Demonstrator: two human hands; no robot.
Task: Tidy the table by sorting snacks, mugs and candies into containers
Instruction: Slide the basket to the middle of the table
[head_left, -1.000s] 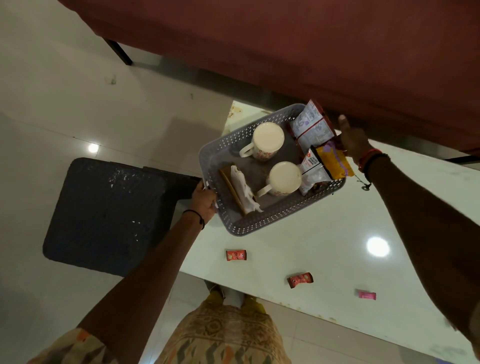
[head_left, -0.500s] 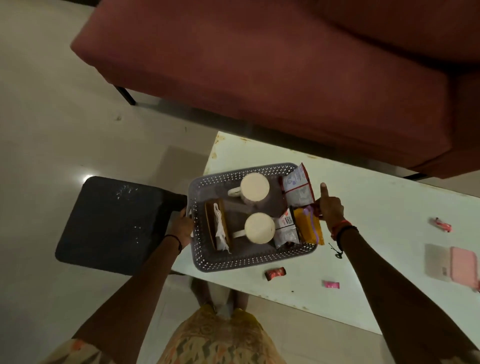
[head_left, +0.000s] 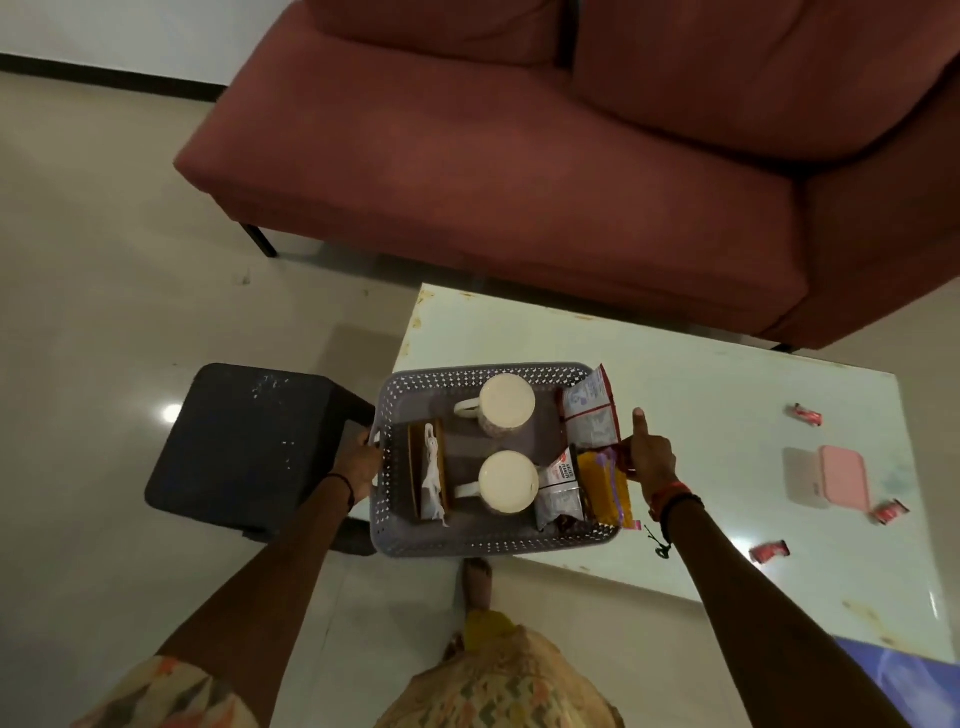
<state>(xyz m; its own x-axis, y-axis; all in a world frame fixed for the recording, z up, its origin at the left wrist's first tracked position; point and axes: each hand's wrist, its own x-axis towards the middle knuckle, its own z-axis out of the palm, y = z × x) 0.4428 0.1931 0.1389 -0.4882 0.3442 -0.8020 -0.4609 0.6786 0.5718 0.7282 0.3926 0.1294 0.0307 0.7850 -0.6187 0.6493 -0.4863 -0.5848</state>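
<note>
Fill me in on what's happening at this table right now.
A person grips a grey perforated basket with both hands, the left hand on its left end and the right hand on its right end. The basket holds two white mugs, snack packets and a flat brown item. Several red wrapped candies and a pink container lie on the white table.

Broad bare stretch of pale glossy tabletop (head_left: 701, 415) right of the perforated grey plastic basket (head_left: 467, 543), red-wrapped candies (head_left: 769, 551) and pink rectangular box (head_left: 841, 475) scattered farther right, maroon fabric sofa (head_left: 519, 182) apparently close behind, black square stool (head_left: 244, 441) blocking left.
</note>
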